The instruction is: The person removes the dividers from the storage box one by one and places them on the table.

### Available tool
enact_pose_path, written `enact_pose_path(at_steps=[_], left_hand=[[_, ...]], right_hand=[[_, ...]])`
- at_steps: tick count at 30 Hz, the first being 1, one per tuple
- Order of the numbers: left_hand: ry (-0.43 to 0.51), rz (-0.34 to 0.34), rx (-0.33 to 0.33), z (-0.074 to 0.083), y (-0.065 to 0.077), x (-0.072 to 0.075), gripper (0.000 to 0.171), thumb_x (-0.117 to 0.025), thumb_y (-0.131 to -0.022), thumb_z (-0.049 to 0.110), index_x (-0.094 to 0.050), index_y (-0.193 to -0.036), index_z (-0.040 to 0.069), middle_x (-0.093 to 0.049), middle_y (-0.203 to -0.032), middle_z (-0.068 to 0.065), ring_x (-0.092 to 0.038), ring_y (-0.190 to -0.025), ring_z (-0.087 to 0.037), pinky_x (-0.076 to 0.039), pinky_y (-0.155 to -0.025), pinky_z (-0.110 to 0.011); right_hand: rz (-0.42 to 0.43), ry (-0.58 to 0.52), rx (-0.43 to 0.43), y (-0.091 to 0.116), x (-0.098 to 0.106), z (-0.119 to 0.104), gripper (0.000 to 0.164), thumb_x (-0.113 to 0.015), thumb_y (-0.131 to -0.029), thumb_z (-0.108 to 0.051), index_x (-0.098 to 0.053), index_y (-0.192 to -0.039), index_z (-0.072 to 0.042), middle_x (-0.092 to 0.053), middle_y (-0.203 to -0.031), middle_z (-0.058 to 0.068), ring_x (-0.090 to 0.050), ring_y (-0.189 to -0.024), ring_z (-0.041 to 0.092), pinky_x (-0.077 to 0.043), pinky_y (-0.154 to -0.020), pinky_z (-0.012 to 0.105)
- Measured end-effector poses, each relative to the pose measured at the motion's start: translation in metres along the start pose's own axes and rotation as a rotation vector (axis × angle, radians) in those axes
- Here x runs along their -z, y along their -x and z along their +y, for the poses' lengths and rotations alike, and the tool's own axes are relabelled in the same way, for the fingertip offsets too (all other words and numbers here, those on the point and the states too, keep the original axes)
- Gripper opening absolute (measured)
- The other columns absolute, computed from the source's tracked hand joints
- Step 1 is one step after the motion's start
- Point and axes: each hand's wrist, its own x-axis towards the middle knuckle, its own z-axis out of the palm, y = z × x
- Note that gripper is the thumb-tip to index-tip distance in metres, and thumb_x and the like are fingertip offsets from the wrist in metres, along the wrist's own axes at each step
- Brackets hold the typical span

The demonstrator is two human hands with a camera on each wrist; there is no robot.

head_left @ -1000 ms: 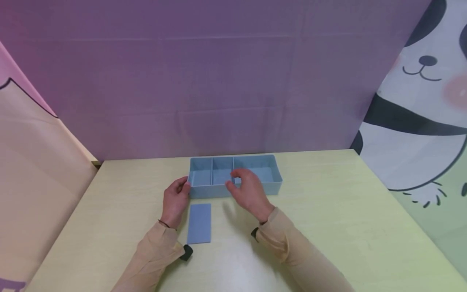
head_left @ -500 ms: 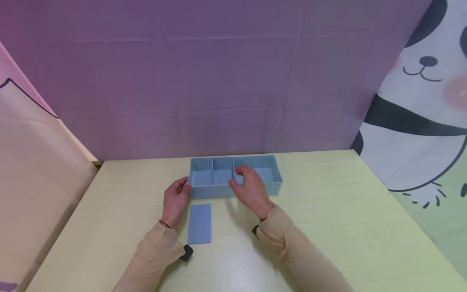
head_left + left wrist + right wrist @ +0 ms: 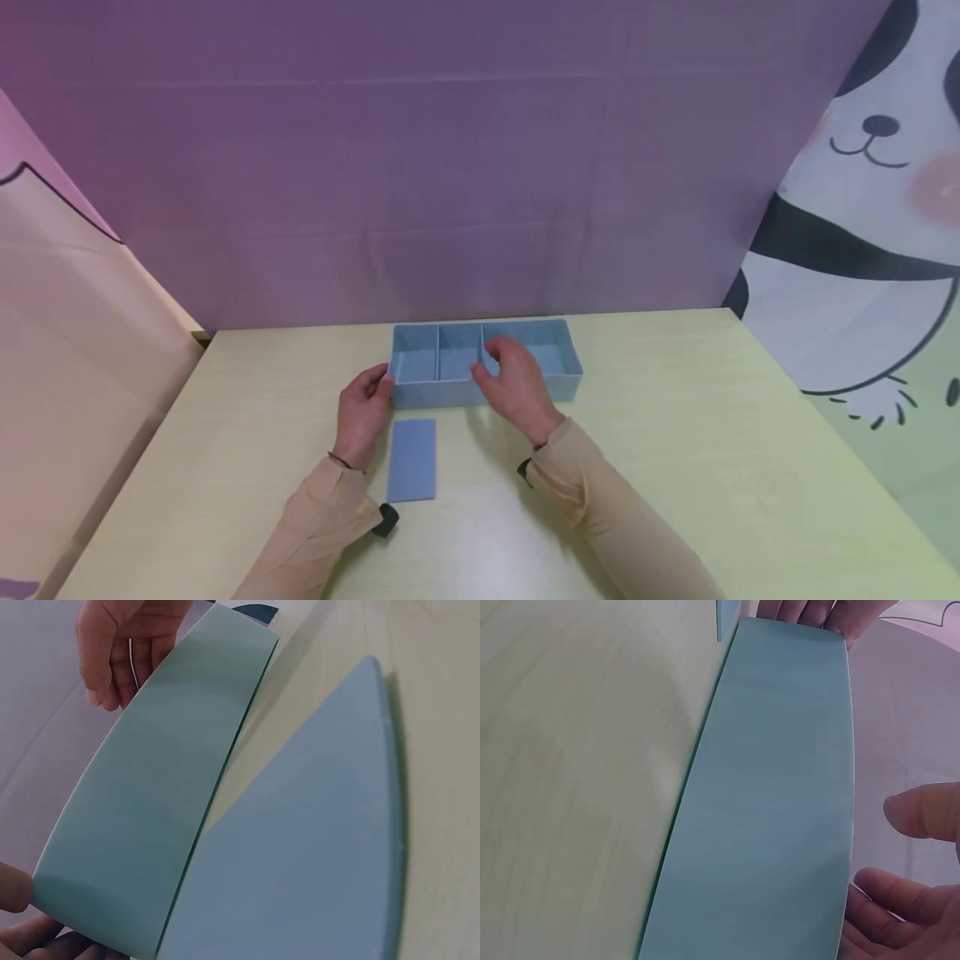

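Blue divided box at far edge of table, held at its left end between thumb and fingers of left hand, overhung by right hand with thumb and fingertips apart, fronted toward near edge by flat blue panel.

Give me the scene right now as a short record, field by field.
Box: blue, three compartments, the widest on the right
Left hand: touches the box's left end
Right hand: over the box, thumb and fingers apart, nothing visible between them
Panel: flat on the table, in front of the box's left part
Backdrop: purple, behind the table
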Motion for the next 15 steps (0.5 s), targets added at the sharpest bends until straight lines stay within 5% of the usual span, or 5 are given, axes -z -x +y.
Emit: enact_pose_path(at_steps=[15], left_hand=[[-0.014,0.018,0.017,-0.0002,0.0007,-0.0033,0.033,-0.047,-0.092,0.019,-0.051,-0.12,0.003,-0.055,-0.117,-0.017,-0.05,-0.1,-0.019,-0.043,-0.087,-0.039]], right_hand=[[-0.019,-0.008,-0.028,-0.0093,-0.0023,0.0045,0.032,-0.06,-0.082,-0.024,-0.057,-0.1,0.002,-0.06,-0.094,0.018,-0.049,-0.079,0.021,-0.046,-0.072,0.042]])
